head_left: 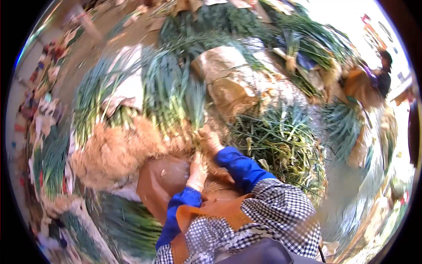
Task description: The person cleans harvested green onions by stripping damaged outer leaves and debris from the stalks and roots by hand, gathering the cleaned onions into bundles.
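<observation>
Both of my hands are close together at the lower ends of some green onions (194,103), near the root end of a long row. My left hand (198,171) is at the pale stalks just above the brown apron (165,176), its fingers bent around them. Slightly higher and to the right, my right hand (210,139) is at the base of the same stalks with its fingers bent inward. To the left lie more green onions (165,83) with thick tan roots (116,147). Small details between my fingers are blurred.
A heap of loose green leaves (285,149) lies to the right. Beyond the row is a brown sack (226,79). More bunches (127,220) lie at the lower left and others (220,22) at the top. Another person (383,75) is at the far right.
</observation>
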`<state>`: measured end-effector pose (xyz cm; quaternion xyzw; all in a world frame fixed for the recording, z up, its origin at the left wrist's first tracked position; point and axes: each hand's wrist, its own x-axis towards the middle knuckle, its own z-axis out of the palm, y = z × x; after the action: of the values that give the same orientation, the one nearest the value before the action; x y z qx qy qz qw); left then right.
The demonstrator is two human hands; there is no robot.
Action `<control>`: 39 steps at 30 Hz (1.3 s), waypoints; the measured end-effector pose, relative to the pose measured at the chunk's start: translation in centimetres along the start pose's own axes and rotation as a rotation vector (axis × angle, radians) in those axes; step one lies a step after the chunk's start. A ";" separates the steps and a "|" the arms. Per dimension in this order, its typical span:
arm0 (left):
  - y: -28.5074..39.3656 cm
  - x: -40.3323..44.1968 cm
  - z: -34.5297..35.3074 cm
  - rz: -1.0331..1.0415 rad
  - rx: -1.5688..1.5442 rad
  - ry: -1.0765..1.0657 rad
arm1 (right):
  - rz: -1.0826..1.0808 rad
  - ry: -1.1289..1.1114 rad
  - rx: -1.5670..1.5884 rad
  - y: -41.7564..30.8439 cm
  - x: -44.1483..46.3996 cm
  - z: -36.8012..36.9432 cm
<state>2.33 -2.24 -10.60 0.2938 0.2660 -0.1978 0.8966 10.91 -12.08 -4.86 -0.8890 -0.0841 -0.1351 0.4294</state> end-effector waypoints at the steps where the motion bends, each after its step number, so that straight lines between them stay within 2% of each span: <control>1: 1.2 -2.8 4.2 0.015 -0.052 0.111 | 0.059 -0.260 0.128 -1.6 -0.1 -2.1; 2: 0.0 0.3 1.7 0.058 -0.385 -0.084 | 0.146 -0.513 0.232 -3.3 -0.2 -4.3; 3: 0.4 -1.1 2.6 0.157 -0.025 -0.036 | 0.118 -0.518 0.431 -3.8 -0.7 -5.8; 4: 0.5 -1.8 3.0 0.033 -0.342 -0.119 | 0.143 -0.587 0.759 0.0 -0.5 -4.2; 5: 0.8 -1.9 3.5 -0.084 -0.652 -0.242 | 0.279 -0.458 0.678 -0.4 1.0 -5.3; 6: 0.4 -1.5 2.0 0.005 -0.245 -0.086 | 0.412 -0.318 0.583 -1.0 2.6 -6.7; 7: -0.5 -0.6 0.6 0.015 -0.295 -0.121 | 0.462 -0.342 0.614 1.9 3.3 -5.7; 8: -0.4 -0.2 0.8 0.026 -0.334 -0.168 | 0.505 -0.354 0.647 1.7 4.2 -5.4; 9: -0.5 -0.8 1.3 0.029 -0.328 -0.106 | 0.498 -0.432 0.711 1.4 4.5 -5.0; 10: -0.6 -0.1 1.1 -0.004 -0.462 -0.182 | 0.594 -0.554 0.575 1.0 4.9 -4.5; 12: 0.4 -2.3 3.5 0.106 -0.211 0.025 | 0.452 -0.465 0.461 4.2 5.3 0.8; 13: 0.1 -1.8 3.1 0.100 -0.230 -0.003 | 0.473 -0.419 0.619 4.3 5.5 1.5; 14: -0.2 -1.4 2.5 0.101 -0.250 -0.026 | 0.298 -0.214 0.421 8.9 5.4 5.4; 15: -0.1 -1.9 2.7 0.143 -0.162 -0.009 | 0.336 -0.172 0.418 5.9 5.3 3.9; 16: -0.8 0.1 1.0 0.122 -0.233 -0.032 | 0.367 -0.137 0.420 2.7 4.7 2.2; 18: -2.5 3.5 -3.0 0.202 -0.173 -0.110 | 0.319 -0.026 0.552 1.1 3.7 2.2; 19: -0.7 -0.8 2.8 0.267 -0.112 0.096 | 0.296 -0.087 0.127 1.6 3.5 2.0; 20: -0.9 -0.6 2.1 0.223 -0.171 0.030 | -0.017 0.010 -0.003 4.6 2.4 3.8; 22: 0.8 -2.6 5.1 0.275 -0.171 0.139 | 0.279 -0.350 0.441 -1.4 1.1 -0.9; 23: 0.3 -1.6 3.5 0.250 -0.612 -0.235 | 0.217 -0.423 0.434 -2.6 -0.1 -2.5; 24: -0.9 0.2 1.0 -0.037 -1.263 -0.635 | 0.475 -0.641 0.872 -0.1 -2.3 -1.9; 25: -1.8 1.7 -1.2 -0.401 -1.527 -0.883 | 0.429 -0.764 0.765 -1.9 -3.4 -5.5; 26: -1.2 2.0 -0.9 -0.114 -1.025 -0.810 | 0.373 -0.883 0.655 -4.8 -3.8 -9.9; 27: -0.6 2.4 -0.6 0.105 -0.499 -0.691 | 0.475 -0.945 0.635 -5.2 -4.7 -13.0; 28: -0.4 2.6 -1.1 -0.207 -0.972 -0.557 | 0.566 -1.004 0.618 -4.4 -5.2 -15.5; 29: -0.3 2.8 -1.5 -0.445 -1.454 -0.311 | 0.559 -0.916 0.593 -2.2 -5.9 -18.1; 30: 0.4 1.4 -0.1 -0.447 -1.450 -0.266 | 0.555 -0.827 0.572 0.1 -6.3 -20.6; 31: 1.2 -0.1 1.4 -0.449 -1.444 -0.222 | 0.657 -0.914 0.357 1.6 -6.0 -22.0; 32: 1.4 -0.6 2.2 -0.187 -0.987 -0.207 | 0.754 -0.992 0.134 2.8 -5.7 -23.2; 33: 1.3 -1.4 3.0 0.056 -0.524 -0.185 | 0.447 -1.113 -0.478 5.1 -6.2 -23.0; 34: 1.3 -1.6 3.2 0.045 -0.515 -0.193 | 0.096 -1.154 -1.077 8.3 -7.0 -21.2; 35: 1.3 -1.6 3.4 0.074 -0.447 -0.145 | -0.388 -0.753 -0.667 11.2 -7.7 -19.5; 37: 1.0 -1.9 4.3 0.137 -0.346 0.045 | -0.072 -0.487 -0.270 4.6 -4.6 -14.5; 38: 1.5 -3.1 5.6 0.137 -0.341 0.044 | 0.057 -0.464 -0.087 0.3 -2.7 -13.0; 39: 1.7 -3.8 6.2 0.176 -0.220 0.101 | 0.122 -0.574 0.019 1.4 -1.7 -10.0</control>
<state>2.49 -4.17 -3.43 0.2253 0.3042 -0.0731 0.9227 8.00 -20.80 -0.49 -0.8902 -0.1497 0.1490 0.4037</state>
